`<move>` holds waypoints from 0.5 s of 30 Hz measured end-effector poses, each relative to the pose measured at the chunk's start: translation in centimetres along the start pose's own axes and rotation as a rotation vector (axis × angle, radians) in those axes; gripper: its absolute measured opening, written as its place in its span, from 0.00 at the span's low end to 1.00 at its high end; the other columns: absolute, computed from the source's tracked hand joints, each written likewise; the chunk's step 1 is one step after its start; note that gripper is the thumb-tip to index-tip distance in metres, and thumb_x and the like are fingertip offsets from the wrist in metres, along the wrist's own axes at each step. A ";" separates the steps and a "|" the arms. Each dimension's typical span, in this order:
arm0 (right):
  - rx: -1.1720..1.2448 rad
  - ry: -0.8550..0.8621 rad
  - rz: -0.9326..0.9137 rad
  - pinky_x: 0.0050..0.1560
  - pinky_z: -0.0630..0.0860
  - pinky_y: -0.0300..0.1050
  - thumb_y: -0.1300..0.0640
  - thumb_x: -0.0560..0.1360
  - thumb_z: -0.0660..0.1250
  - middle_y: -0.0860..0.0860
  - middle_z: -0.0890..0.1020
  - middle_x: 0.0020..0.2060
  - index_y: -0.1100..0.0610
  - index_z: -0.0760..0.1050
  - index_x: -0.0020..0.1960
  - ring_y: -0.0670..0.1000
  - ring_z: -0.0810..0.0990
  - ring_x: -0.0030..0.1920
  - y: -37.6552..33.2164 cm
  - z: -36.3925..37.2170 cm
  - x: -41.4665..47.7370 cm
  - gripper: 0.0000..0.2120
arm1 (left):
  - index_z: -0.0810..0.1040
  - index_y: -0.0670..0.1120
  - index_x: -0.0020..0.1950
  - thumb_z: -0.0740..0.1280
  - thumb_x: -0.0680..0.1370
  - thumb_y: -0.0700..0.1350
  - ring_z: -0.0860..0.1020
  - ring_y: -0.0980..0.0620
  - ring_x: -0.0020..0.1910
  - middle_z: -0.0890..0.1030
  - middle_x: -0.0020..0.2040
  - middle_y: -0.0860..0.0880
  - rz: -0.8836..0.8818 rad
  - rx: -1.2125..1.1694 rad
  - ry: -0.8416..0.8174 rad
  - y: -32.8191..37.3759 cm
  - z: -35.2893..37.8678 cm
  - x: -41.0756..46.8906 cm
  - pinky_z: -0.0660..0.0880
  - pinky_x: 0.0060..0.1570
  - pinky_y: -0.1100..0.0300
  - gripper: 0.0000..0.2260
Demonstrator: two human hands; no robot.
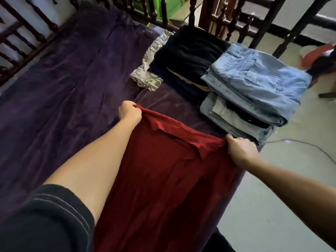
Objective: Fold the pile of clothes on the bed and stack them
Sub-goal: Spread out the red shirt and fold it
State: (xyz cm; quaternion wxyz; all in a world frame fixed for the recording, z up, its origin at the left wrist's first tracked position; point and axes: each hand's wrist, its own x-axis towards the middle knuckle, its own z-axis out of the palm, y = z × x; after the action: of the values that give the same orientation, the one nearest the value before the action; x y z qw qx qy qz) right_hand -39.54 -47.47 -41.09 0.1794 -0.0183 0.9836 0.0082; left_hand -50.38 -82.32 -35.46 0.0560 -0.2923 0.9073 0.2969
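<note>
I grip a dark red collared fabric shirt (163,179) at both ends of its collar edge, and it spreads flat across the purple velvety bed cover (63,79), on the side of the folded light-blue denim jeans (258,82) nearest me. My right hand (240,151) bunches one shoulder of the shirt in curled fingers, just beside the near corner of the pile that the jeans top. My left hand (130,111) pinches the other shoulder in a closed fist, well to the left of the jeans, with my bare forearm over the shirt and a black stitched sleeve (45,215) at my upper arm. The collar lies open between my hands. Under the jeans lie folded grey cloth trousers (227,117), their near edge sticking out towards the shirt. Touching the jeans on their left is a folded black garment (187,53), and left of that, further from the jeans, lies a crumpled grey-and-white patterned cloth (149,70). Behind the jeans runs a dark wooden bed rail with turned spindles (163,13). To the right of the jeans is a pale floor (291,179) with a thin cable (309,144) curving over it.
</note>
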 end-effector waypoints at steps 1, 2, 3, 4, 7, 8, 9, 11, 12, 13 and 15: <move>-0.002 -0.005 -0.005 0.37 0.68 0.49 0.60 0.73 0.57 0.58 0.82 0.45 0.53 0.68 0.56 0.61 0.81 0.46 0.6 0.5 1.5 0.11 | 0.83 0.43 0.54 0.62 0.74 0.38 0.77 0.40 0.57 0.82 0.55 0.39 -0.016 -0.005 0.007 0.3 1.6 1.4 0.74 0.56 0.53 0.13; 0.001 -0.004 -0.007 0.37 0.69 0.49 0.60 0.73 0.57 0.59 0.82 0.44 0.53 0.68 0.55 0.62 0.81 0.45 1.2 1.1 2.8 0.11 | 0.82 0.44 0.55 0.63 0.74 0.39 0.77 0.41 0.58 0.81 0.56 0.41 -0.028 -0.013 0.001 0.4 3.1 2.7 0.73 0.57 0.54 0.13; 0.009 -0.010 -0.004 0.37 0.70 0.49 0.61 0.73 0.57 0.60 0.81 0.44 0.54 0.67 0.55 0.62 0.81 0.44 1.6 1.7 4.0 0.11 | 0.81 0.45 0.58 0.63 0.75 0.40 0.76 0.42 0.60 0.80 0.59 0.42 -0.031 -0.026 -0.028 0.3 4.4 3.6 0.72 0.59 0.55 0.14; 0.018 -0.026 0.006 0.37 0.70 0.49 0.61 0.74 0.56 0.61 0.81 0.43 0.54 0.67 0.55 0.63 0.81 0.44 1.9 2.2 4.9 0.11 | 0.78 0.46 0.63 0.65 0.76 0.43 0.75 0.43 0.63 0.78 0.62 0.43 -0.026 -0.045 -0.086 0.1 5.6 4.3 0.71 0.62 0.55 0.15; 0.003 -0.079 0.021 0.39 0.72 0.51 0.63 0.75 0.54 0.62 0.81 0.45 0.56 0.68 0.59 0.65 0.81 0.45 1.9 3.6 6.8 0.14 | 0.62 0.50 0.76 0.67 0.77 0.48 0.67 0.47 0.71 0.67 0.73 0.46 -0.028 -0.118 -0.290 -1.1 7.9 4.0 0.63 0.71 0.53 0.28; -0.010 -0.103 0.021 0.40 0.73 0.52 0.63 0.75 0.54 0.62 0.82 0.46 0.56 0.67 0.59 0.64 0.81 0.45 1.6 3.8 7.0 0.14 | 0.59 0.50 0.77 0.67 0.77 0.48 0.65 0.47 0.72 0.65 0.74 0.45 -0.026 -0.109 -0.309 -2.0 8.2 3.4 0.61 0.72 0.53 0.30; -0.015 -0.132 0.019 0.42 0.74 0.53 0.62 0.75 0.55 0.62 0.82 0.47 0.56 0.67 0.59 0.64 0.81 0.47 1.2 4.0 7.0 0.13 | 0.58 0.50 0.77 0.67 0.77 0.47 0.64 0.46 0.72 0.65 0.74 0.45 -0.025 -0.076 -0.302 -3.1 8.0 2.5 0.60 0.72 0.53 0.31; -0.014 -0.182 0.010 0.47 0.75 0.53 0.60 0.77 0.56 0.60 0.81 0.53 0.55 0.66 0.62 0.63 0.80 0.51 0.3 4.1 6.7 0.14 | 0.59 0.49 0.76 0.66 0.78 0.45 0.66 0.44 0.71 0.67 0.73 0.42 -0.053 0.008 -0.251 -5.8 6.9 0.0 0.61 0.71 0.54 0.29; -0.025 -0.194 0.002 0.49 0.75 0.53 0.58 0.77 0.57 0.59 0.79 0.56 0.55 0.65 0.65 0.63 0.79 0.54 -0.2 3.9 6.3 0.16 | 0.61 0.47 0.75 0.66 0.78 0.44 0.67 0.42 0.70 0.68 0.71 0.40 -0.080 0.042 -0.231 -7.5 6.1 -1.7 0.62 0.69 0.55 0.27; -0.047 -0.187 -0.019 0.50 0.75 0.53 0.56 0.77 0.58 0.58 0.76 0.58 0.54 0.64 0.67 0.62 0.77 0.57 -0.9 3.6 5.9 0.19 | 0.63 0.46 0.74 0.66 0.78 0.43 0.69 0.41 0.68 0.70 0.69 0.39 -0.111 0.069 -0.221 -9.2 5.2 -3.5 0.63 0.67 0.54 0.26; -0.109 -0.131 -0.119 0.51 0.75 0.54 0.54 0.75 0.61 0.56 0.71 0.63 0.53 0.63 0.70 0.59 0.69 0.64 -2.8 2.8 4.9 0.23 | 0.66 0.44 0.73 0.66 0.78 0.42 0.71 0.39 0.66 0.72 0.66 0.38 -0.203 0.114 -0.224 -12.9 3.3 -7.6 0.65 0.65 0.54 0.23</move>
State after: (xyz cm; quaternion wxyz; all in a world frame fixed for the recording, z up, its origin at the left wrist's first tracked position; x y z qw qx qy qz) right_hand -42.98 -50.36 -45.50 0.2422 -0.0858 0.9650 0.0521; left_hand -37.09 -85.07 -42.61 0.2029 -0.3439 0.8767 0.2683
